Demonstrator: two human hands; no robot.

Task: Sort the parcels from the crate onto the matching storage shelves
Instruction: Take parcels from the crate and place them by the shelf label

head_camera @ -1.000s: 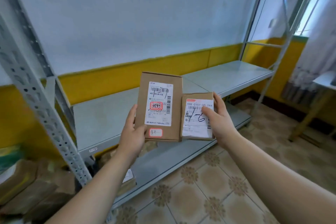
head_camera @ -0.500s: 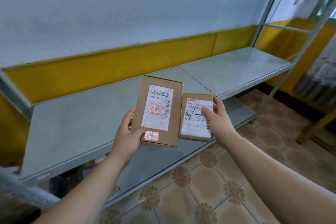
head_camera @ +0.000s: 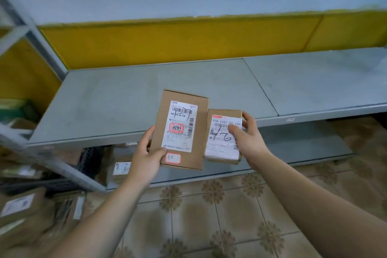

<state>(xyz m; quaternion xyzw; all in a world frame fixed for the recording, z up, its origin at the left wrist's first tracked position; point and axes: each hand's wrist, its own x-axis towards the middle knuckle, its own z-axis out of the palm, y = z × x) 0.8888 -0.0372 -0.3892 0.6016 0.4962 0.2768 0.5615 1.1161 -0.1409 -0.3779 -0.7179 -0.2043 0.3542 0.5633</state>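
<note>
My left hand point(head_camera: 146, 158) grips the lower left corner of a tall brown parcel point(head_camera: 180, 130) with a white label and a red stamp, face up. Right beside it, my right hand point(head_camera: 249, 138) holds a smaller brown parcel point(head_camera: 223, 138) by its right edge; its label bears a handwritten "1-6". Both parcels hang side by side in front of the edge of the grey metal shelf point(head_camera: 125, 98), which is bare. A lower shelf point(head_camera: 293, 146) lies under it.
Several brown parcels point(head_camera: 23, 209) lie heaped at the lower left, with more boxes point(head_camera: 121, 165) and a dark crate point(head_camera: 90, 159) under the shelf. A grey perforated upright point(head_camera: 52, 165) slants across the left. Patterned floor tiles point(head_camera: 209, 216) lie below.
The view has tilted down and shifted left, so the shelf fills the middle and the heap at the left shows. Both hands still hold their parcels side by side, lower in front of the shelf edge.
</note>
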